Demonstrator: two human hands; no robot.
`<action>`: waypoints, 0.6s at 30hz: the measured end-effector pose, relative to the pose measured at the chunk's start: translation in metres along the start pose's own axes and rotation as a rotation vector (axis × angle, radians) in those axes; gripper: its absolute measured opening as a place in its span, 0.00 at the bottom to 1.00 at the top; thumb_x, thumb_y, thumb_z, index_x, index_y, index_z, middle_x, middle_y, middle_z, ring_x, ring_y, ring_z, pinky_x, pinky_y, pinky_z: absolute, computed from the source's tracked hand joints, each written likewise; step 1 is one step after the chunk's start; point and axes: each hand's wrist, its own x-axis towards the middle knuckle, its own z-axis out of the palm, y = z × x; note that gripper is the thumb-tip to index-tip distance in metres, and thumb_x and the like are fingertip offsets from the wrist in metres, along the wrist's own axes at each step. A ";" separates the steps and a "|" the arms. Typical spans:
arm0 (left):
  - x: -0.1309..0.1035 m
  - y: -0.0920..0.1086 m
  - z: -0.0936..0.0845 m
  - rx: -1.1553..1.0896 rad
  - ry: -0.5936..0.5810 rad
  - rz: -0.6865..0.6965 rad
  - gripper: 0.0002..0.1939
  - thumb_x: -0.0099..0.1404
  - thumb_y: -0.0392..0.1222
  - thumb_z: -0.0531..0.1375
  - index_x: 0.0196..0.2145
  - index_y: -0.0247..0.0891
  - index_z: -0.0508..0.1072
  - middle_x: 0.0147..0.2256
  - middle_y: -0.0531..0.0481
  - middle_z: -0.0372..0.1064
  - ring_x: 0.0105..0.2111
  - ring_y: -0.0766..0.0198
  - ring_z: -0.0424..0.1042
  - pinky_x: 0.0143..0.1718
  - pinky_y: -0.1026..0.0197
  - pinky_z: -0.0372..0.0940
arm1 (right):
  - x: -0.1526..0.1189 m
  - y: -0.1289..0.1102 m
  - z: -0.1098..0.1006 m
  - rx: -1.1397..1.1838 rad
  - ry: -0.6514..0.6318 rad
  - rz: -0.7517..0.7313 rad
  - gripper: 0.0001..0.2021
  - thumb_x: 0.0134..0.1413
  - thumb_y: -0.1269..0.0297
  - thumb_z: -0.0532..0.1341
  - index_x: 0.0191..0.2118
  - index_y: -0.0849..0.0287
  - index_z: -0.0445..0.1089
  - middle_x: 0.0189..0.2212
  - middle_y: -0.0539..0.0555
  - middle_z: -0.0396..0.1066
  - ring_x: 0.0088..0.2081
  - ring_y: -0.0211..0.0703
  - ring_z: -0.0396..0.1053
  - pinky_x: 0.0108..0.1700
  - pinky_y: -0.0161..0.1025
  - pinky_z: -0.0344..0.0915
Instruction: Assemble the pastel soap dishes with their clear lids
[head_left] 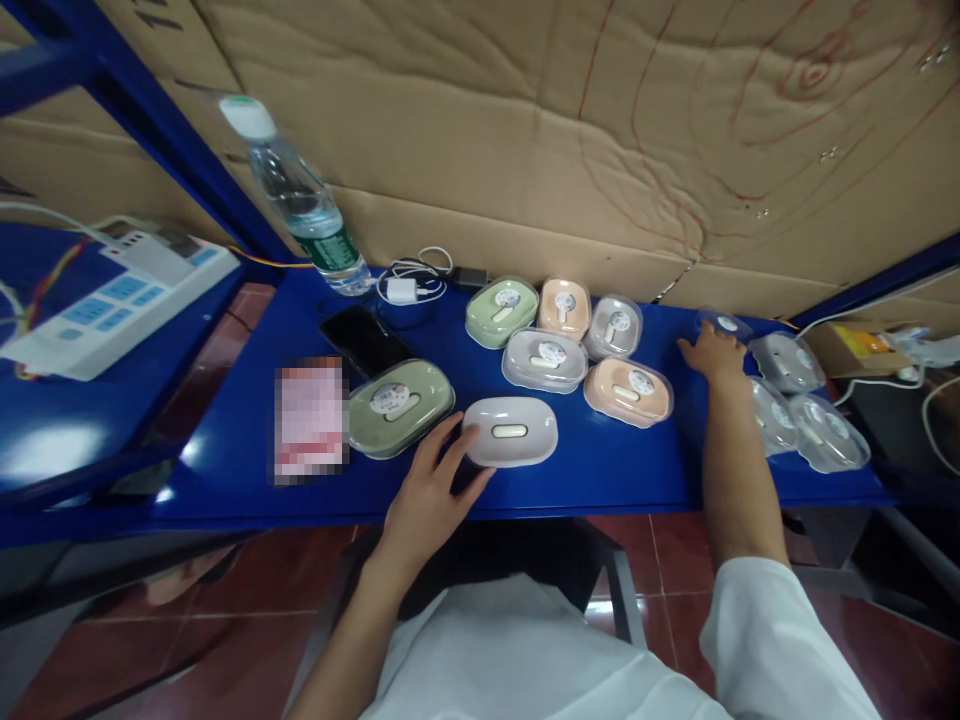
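A pale lilac, oval soap dish (525,447) without a lid lies near the table's front edge, a cream oblong piece in its middle. At its left end is my left hand (431,485), a finger over the rim and the thumb by the front side. My right hand (712,352) stretches to the back right, thumb spread, its fingers at a clear plastic lid (729,323); their tips are partly hidden. Left of the lilac dish sits a green lidded dish (401,410). Behind stand a peach lidded dish (628,393) and a lilac lidded dish (544,362).
Several clear lids (831,432) lie at the right, beside a cardboard box (851,350). Toward the left are a water bottle (300,205), a phone (365,340), a white charger (401,290) and a blurred-out pink item (309,418). Cardboard (487,130) walls the back.
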 end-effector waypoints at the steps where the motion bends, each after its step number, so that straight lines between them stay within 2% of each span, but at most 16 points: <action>1: 0.000 0.000 0.000 -0.003 -0.002 -0.003 0.27 0.76 0.47 0.65 0.69 0.48 0.67 0.68 0.37 0.66 0.66 0.45 0.73 0.66 0.39 0.73 | 0.000 -0.001 0.005 0.000 0.004 0.000 0.29 0.70 0.62 0.59 0.69 0.77 0.63 0.64 0.87 0.64 0.67 0.70 0.61 0.63 0.65 0.54; 3: 0.000 0.001 -0.001 -0.003 -0.016 -0.008 0.27 0.76 0.46 0.65 0.69 0.48 0.67 0.68 0.38 0.66 0.66 0.45 0.73 0.66 0.41 0.73 | 0.001 -0.001 0.011 0.009 0.036 -0.020 0.29 0.70 0.61 0.59 0.71 0.71 0.62 0.67 0.83 0.62 0.69 0.67 0.58 0.65 0.63 0.52; 5: 0.002 0.001 -0.002 0.007 -0.030 -0.011 0.27 0.76 0.46 0.65 0.69 0.47 0.67 0.68 0.38 0.65 0.67 0.45 0.72 0.66 0.41 0.73 | 0.006 0.003 0.011 0.021 0.088 -0.026 0.31 0.73 0.59 0.56 0.75 0.68 0.56 0.73 0.80 0.54 0.72 0.65 0.52 0.67 0.62 0.48; 7: 0.003 0.001 -0.002 0.023 -0.035 -0.006 0.26 0.76 0.46 0.65 0.68 0.47 0.67 0.68 0.38 0.65 0.67 0.44 0.72 0.66 0.40 0.73 | 0.014 0.007 0.009 0.032 0.112 0.008 0.34 0.75 0.59 0.52 0.77 0.74 0.48 0.75 0.85 0.46 0.73 0.64 0.47 0.67 0.63 0.46; 8: 0.004 0.001 -0.003 0.030 -0.038 -0.007 0.27 0.76 0.47 0.65 0.68 0.47 0.68 0.68 0.38 0.65 0.67 0.44 0.72 0.66 0.40 0.73 | 0.019 0.009 0.008 0.038 0.101 0.030 0.35 0.75 0.59 0.52 0.77 0.78 0.46 0.74 0.88 0.46 0.73 0.65 0.46 0.66 0.65 0.46; 10: 0.004 0.002 -0.003 0.036 -0.050 -0.013 0.27 0.76 0.47 0.65 0.69 0.47 0.67 0.68 0.37 0.66 0.67 0.44 0.72 0.65 0.40 0.74 | 0.025 0.010 0.009 0.048 0.051 0.051 0.37 0.74 0.58 0.56 0.75 0.82 0.49 0.71 0.92 0.51 0.72 0.67 0.47 0.64 0.68 0.46; 12: 0.005 0.002 -0.003 0.031 -0.057 -0.021 0.27 0.76 0.47 0.65 0.69 0.48 0.67 0.68 0.38 0.66 0.66 0.44 0.72 0.65 0.40 0.74 | 0.026 0.010 0.010 0.054 0.014 0.033 0.35 0.72 0.56 0.59 0.74 0.76 0.56 0.70 0.88 0.55 0.71 0.68 0.48 0.64 0.69 0.43; 13: 0.005 0.003 -0.004 0.027 -0.058 -0.024 0.28 0.76 0.47 0.65 0.70 0.48 0.67 0.68 0.38 0.66 0.66 0.44 0.72 0.65 0.40 0.74 | 0.025 0.010 0.011 0.055 0.008 0.015 0.35 0.72 0.54 0.61 0.74 0.71 0.58 0.71 0.85 0.55 0.71 0.67 0.48 0.65 0.70 0.41; 16: 0.006 0.004 -0.005 0.025 -0.063 -0.028 0.28 0.76 0.46 0.65 0.70 0.49 0.66 0.68 0.38 0.66 0.66 0.44 0.72 0.65 0.40 0.75 | 0.020 0.009 0.011 0.057 -0.028 -0.026 0.39 0.70 0.47 0.63 0.77 0.61 0.56 0.76 0.80 0.46 0.73 0.70 0.44 0.65 0.71 0.40; 18: 0.006 0.005 -0.006 0.028 -0.070 -0.030 0.28 0.76 0.46 0.65 0.70 0.48 0.66 0.68 0.38 0.65 0.66 0.44 0.72 0.65 0.40 0.75 | 0.017 0.010 0.009 0.058 -0.081 -0.045 0.41 0.70 0.45 0.63 0.78 0.61 0.54 0.76 0.81 0.47 0.73 0.71 0.46 0.65 0.70 0.42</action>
